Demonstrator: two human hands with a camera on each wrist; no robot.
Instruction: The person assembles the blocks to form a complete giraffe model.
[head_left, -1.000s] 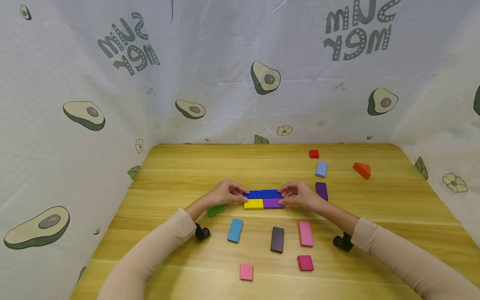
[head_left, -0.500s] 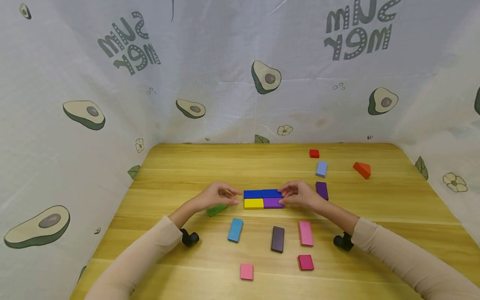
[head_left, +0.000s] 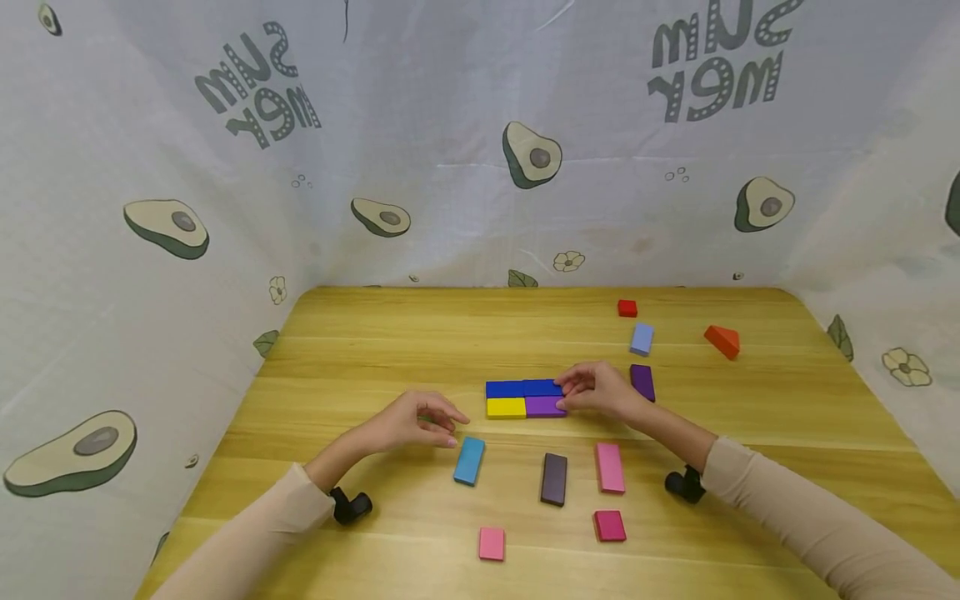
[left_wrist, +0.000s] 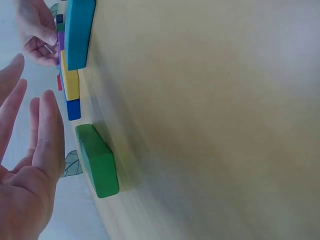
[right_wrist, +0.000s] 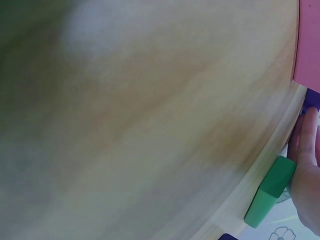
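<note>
Two blue blocks (head_left: 506, 389) lie end to end behind a yellow block (head_left: 506, 408) and a purple block (head_left: 542, 407), forming a flat rectangle on the wooden table. At its right end my right hand (head_left: 606, 392) pinches the right-hand blue block and the purple block, fingertips at the far corner and thumb at the near one. My left hand (head_left: 408, 421) hovers with loosely bent fingers, holding nothing, left of a light-blue block (head_left: 469, 461). Below it in the left wrist view is a green block (left_wrist: 97, 161), hidden by the hand in the head view.
Near the front lie a dark block (head_left: 554, 479), a pink block (head_left: 610, 468) and smaller pink squares (head_left: 492, 543). Dark purple (head_left: 642, 382), pale blue (head_left: 641, 339), red (head_left: 627, 308) and orange blocks (head_left: 723, 341) sit right. Another green block (right_wrist: 270, 191) is beside my right hand.
My left hand has let go of the rectangle's left end and moved left and toward me, now covering the green block in the head view. My right hand stays in place.
</note>
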